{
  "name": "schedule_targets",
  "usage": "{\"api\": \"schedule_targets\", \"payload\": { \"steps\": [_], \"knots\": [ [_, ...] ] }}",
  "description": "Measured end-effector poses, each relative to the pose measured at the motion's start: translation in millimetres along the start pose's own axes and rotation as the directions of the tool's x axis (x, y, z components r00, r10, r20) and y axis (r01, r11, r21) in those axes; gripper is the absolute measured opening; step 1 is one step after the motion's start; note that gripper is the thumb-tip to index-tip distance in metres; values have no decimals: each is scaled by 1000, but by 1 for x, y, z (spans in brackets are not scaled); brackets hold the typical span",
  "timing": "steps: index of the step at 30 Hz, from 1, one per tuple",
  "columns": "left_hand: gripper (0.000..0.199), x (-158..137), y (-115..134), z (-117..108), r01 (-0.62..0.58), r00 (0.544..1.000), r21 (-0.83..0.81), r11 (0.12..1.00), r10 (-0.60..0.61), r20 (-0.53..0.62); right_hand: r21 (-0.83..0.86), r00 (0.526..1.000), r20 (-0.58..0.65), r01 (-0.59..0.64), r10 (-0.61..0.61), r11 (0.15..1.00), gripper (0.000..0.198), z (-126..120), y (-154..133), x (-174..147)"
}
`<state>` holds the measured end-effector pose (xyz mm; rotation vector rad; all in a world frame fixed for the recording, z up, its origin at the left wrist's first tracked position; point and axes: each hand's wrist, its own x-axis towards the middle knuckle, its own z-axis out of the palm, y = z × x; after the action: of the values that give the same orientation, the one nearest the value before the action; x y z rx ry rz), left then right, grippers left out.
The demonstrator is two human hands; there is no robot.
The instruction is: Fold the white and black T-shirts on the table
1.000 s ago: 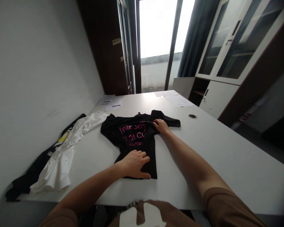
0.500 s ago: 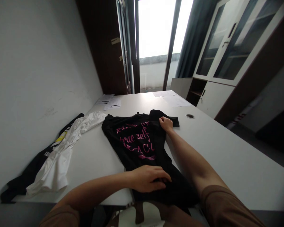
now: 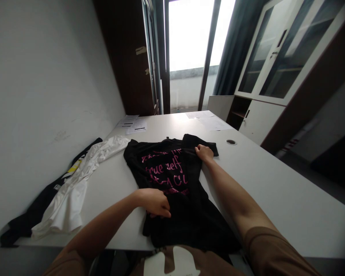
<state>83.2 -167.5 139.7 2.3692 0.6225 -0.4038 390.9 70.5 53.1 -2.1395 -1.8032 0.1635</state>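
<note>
A black T-shirt (image 3: 172,168) with pink lettering lies on the white table, its collar end away from me and its hem by the near edge. My left hand (image 3: 154,202) is closed on the shirt's left side, just below the lettering, with the fingertips curled into the cloth. Near the right sleeve, my right hand (image 3: 204,152) pinches the shirt's fabric. Part of the print's lower edge is folded over or covered by cloth.
To the left, a white garment (image 3: 74,191) lies along a black garment with a yellow patch (image 3: 74,167) by the wall. Paper sheets (image 3: 136,125) rest at the far left and more papers (image 3: 212,122) at the far right. A cable hole (image 3: 231,142) is at the table's right.
My left hand has moved left and slightly up, its fingers now curled in. The lower left part of the shirt has shifted left with it. My right hand stays almost in place.
</note>
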Motion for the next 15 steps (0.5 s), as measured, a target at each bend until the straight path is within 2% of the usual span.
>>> {"api": "schedule_targets", "payload": {
  "steps": [2,3,5,6,8,9,10,12,15],
  "knots": [
    [31,-4,-1,-4,-29,999,-38,999,30,34,15,999,4,-34,34,999,39,-1,2,1],
    [28,-5,0,-6,-62,998,-39,997,62,-2,17,999,7,-45,45,999,39,-1,2,1],
    [21,-5,3,-7,-118,979,-19,993,114,-170,8,999,-2,-52,53,999,38,0,3,1],
    [19,-2,3,-7,-118,954,0,993,113,-278,-5,998,-23,-51,51,999,38,1,3,0],
    [20,4,0,-4,-35,889,43,998,51,-455,-42,995,-84,-52,49,998,39,3,3,0],
    [20,8,-3,-1,35,865,61,998,0,-502,-62,993,-109,-55,48,997,40,3,4,-1],
    [19,11,-7,1,108,851,75,991,-53,-523,-79,992,-119,-57,48,995,42,4,4,-1],
    [18,15,-15,5,216,854,100,971,-138,-502,-102,996,-80,-50,42,994,41,5,3,0],
    [23,11,-18,6,243,907,111,964,-185,-377,-116,1000,27,-9,12,993,34,4,1,1]
  ]
}}
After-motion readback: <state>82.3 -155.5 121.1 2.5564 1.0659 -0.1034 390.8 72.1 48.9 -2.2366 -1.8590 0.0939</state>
